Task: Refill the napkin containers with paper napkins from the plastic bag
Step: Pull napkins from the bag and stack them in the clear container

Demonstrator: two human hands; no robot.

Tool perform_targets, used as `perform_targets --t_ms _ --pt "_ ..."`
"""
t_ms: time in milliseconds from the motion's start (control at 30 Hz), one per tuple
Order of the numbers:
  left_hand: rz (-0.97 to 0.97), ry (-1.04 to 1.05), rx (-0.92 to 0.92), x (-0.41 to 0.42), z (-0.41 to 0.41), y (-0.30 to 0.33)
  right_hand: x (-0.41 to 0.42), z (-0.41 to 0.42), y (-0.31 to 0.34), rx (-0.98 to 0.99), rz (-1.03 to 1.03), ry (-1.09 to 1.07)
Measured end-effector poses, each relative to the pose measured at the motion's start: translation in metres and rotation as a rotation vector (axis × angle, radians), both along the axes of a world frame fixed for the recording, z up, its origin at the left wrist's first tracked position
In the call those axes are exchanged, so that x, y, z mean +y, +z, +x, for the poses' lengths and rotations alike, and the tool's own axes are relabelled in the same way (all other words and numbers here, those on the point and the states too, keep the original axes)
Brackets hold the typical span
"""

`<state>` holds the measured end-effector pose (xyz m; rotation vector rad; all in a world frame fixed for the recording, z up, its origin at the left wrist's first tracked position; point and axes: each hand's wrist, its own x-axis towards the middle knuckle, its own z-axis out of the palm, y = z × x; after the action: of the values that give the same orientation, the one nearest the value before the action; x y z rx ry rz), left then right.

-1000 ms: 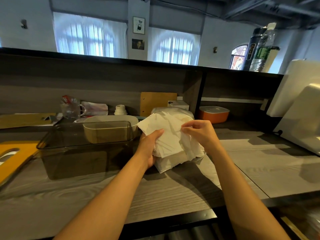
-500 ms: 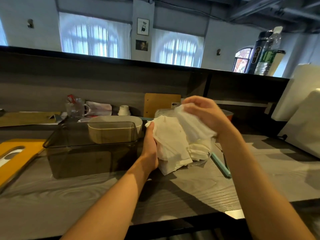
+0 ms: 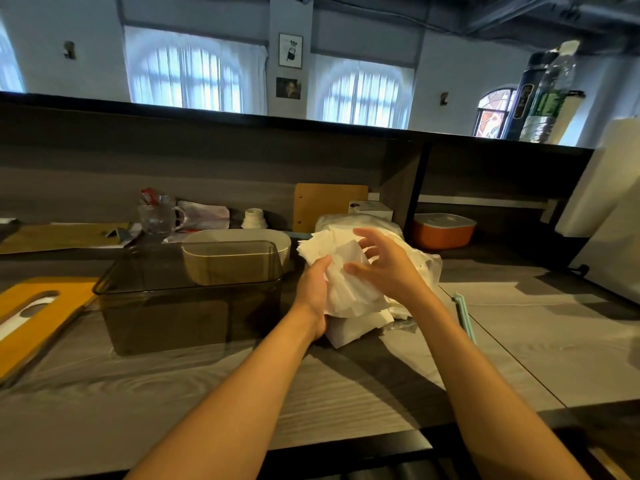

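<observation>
So the left hand [image 3: 313, 289] grips the napkin stack [image 3: 346, 285] just right of the smoky container [image 3: 187, 299]; right hand [image 3: 388, 268] hovers over it, fingers spread, plastic bag [image 3: 415, 268] behind.

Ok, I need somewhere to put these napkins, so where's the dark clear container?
In the head view the container sits on the counter left of centre, just left of the left hand, in front of a white tub.

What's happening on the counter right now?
A person is sorting paper napkins out of a plastic bag on the counter. The left hand grips the stack from the side; the right hand hovers over it, fingers spread. The smoky clear napkin container beside them looks empty.
</observation>
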<state>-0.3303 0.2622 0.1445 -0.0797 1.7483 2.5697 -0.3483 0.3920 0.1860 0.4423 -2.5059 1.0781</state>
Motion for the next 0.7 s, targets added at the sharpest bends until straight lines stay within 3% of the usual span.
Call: perform_targets --t_ms 200,400,600,700 --pt "0.019 0.034 0.038 0.0 -0.003 -0.001 -0.005 0.0 -0.005 -0.055 0.07 -0.027" --pt "0.048 -0.023 0.05 -0.001 -0.002 -0.003 -0.001 0.0 -0.005 -0.116 -0.086 -0.06" --pt "-0.063 -0.108 0.14 -0.003 -0.003 -0.005 0.004 0.0 -0.004 -0.226 -0.175 -0.041" --pt "-0.016 -0.188 0.161 -0.007 -0.005 -0.007 0.011 0.0 -0.003 -0.271 -0.352 -0.036"
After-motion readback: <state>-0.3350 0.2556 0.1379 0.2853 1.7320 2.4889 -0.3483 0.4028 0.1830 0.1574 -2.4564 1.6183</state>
